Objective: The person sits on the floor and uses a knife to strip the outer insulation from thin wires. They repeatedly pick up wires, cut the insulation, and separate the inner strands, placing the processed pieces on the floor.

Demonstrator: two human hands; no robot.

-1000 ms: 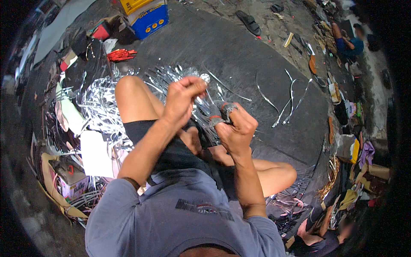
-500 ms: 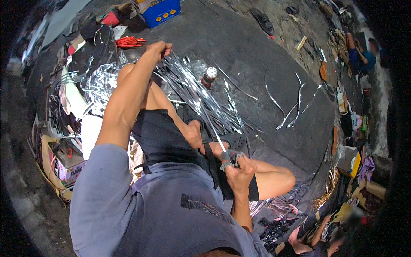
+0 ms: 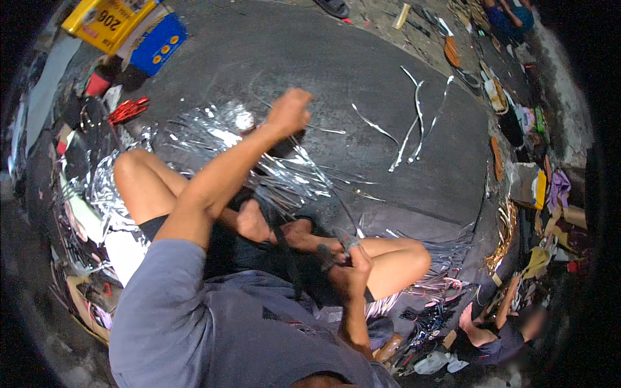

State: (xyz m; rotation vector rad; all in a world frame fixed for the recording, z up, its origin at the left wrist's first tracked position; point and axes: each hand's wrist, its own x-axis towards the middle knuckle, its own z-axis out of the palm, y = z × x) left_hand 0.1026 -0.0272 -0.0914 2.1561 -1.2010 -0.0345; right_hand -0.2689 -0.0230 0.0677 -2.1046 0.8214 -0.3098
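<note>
Many thin, glossy strips (image 3: 301, 182) lie on matte ground (image 3: 259, 45).

Dark floor mat (image 3: 246, 45), rough grey ground (image 3: 373, 14) beyond, pale concrete strip (image 3: 561, 97) far right.

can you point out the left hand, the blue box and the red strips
Left hand (image 3: 288, 114): head view, back of the hand.
Blue box (image 3: 159, 44): head view, side with the round marks.
Red strips (image 3: 129, 110): head view, middle of the bundle.

Silvery strip (image 3: 330, 186) — thin, aslant; shiny pile (image 3: 220, 134) — alongside
</note>
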